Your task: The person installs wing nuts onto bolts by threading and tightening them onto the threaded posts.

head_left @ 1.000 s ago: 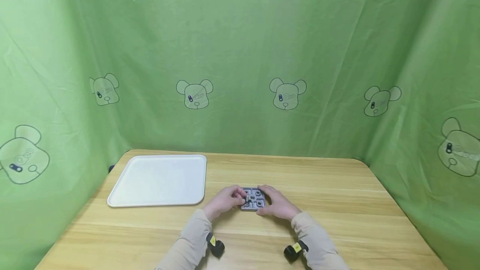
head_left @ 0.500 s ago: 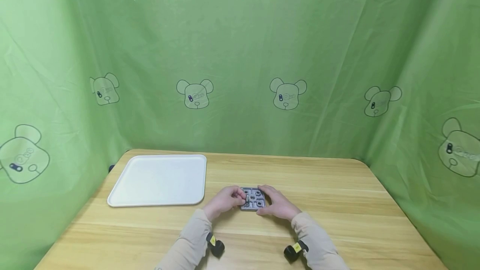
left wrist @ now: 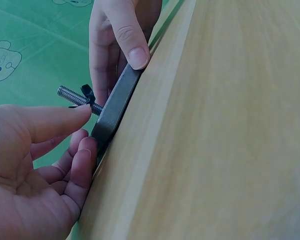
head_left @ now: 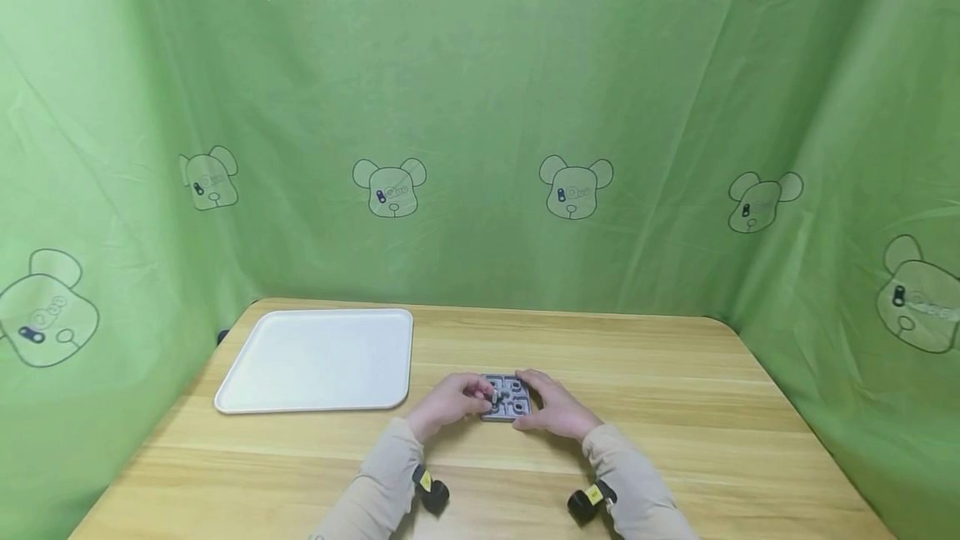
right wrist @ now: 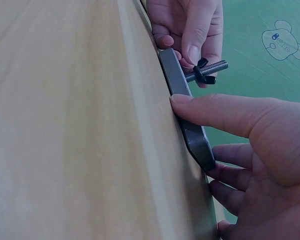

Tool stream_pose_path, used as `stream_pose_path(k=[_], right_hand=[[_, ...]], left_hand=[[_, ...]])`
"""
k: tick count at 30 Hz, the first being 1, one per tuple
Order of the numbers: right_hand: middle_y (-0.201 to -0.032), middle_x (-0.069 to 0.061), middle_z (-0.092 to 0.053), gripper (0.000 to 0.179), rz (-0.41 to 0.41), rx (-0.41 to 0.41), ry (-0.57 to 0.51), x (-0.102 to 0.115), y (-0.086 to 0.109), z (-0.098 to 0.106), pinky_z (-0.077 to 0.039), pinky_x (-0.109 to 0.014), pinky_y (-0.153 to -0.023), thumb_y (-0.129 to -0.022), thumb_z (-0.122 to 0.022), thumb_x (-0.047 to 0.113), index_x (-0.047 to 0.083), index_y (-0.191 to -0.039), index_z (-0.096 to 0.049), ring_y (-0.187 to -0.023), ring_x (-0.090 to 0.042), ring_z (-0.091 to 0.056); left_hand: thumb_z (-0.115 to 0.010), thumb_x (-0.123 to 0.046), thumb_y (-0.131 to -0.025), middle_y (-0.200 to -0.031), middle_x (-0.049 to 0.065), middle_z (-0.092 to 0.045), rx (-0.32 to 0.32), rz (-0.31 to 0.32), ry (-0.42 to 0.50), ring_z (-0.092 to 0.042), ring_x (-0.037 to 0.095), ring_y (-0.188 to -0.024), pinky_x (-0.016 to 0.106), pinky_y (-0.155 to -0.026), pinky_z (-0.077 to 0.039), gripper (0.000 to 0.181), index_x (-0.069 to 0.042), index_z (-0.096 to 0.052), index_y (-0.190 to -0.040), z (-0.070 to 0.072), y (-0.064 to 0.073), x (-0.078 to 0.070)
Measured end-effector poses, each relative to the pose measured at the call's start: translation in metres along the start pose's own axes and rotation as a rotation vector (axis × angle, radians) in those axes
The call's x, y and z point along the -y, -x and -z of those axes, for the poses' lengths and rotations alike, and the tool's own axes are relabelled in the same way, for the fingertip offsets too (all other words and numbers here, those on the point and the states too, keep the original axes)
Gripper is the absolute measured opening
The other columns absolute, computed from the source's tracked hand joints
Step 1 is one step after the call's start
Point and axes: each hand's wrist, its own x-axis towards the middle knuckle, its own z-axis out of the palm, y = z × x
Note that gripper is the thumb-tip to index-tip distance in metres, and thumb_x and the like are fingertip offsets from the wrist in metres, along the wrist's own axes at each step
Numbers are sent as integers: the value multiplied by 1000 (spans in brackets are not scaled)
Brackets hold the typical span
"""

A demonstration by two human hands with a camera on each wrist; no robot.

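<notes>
A square grey metal plate (head_left: 517,412) with recesses and round holes lies flat on the table. From its left part a threaded bolt (right wrist: 221,65) stands up, carrying a black wing nut (right wrist: 205,73) partway along its thread. My left hand (head_left: 450,400) is at the plate's left side, thumb and curled fingers pinching at the wing nut. Along the right side, my right hand (head_left: 561,410) grips the plate, thumb on the near edge and fingers at the far edge. The left fingers partly hide the nut in the head view.
A white tray (head_left: 318,361) rests at the left of the wooden table (head_left: 675,390). Green curtains (head_left: 480,107) with bear-head prints enclose the table at the back and sides. Each forearm wears a black wrist camera (head_left: 433,497).
The left fingers shift slightly at the bolt, and the wing nut's wings show at a different angle. The plate and right hand stay in place.
</notes>
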Motion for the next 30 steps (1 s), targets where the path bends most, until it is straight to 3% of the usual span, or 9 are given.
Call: stream_pose_path(k=[8, 15, 30], right_hand=[[-153, -22, -35, 90, -10, -5, 4, -2, -1, -1, -25, -65, -112, -71, -83, 29, 7, -147, -40, -139, -46, -33], [-154, -22, -34, 90, -17, -6, -4, -2, -2, -2, -25, -65, -112, -71, -83, 28, 8, -147, -40, -140, -46, -33], [-153, -23, -35, 91, -13, -6, 1, -4, -2, -2, -25, -66, -111, -70, -83, 29, 8, -147, -40, -139, -46, -34]], left_hand=[[-64, -5, -87, -87, 6, -61, -16, -2, -19, -51, 13, -74, 24, -63, -45, 20, 0, -66, -106, 0, 1, -1], [-66, -4, -85, -84, 3, -56, -45, 11, 14, -51, 14, -74, 25, -64, -45, 15, 1, -57, -95, 0, 1, -1], [-67, -6, -84, -81, 2, -55, -50, 16, 15, -50, 14, -73, 25, -64, -44, 13, 0, -58, -92, -1, 1, 0]])
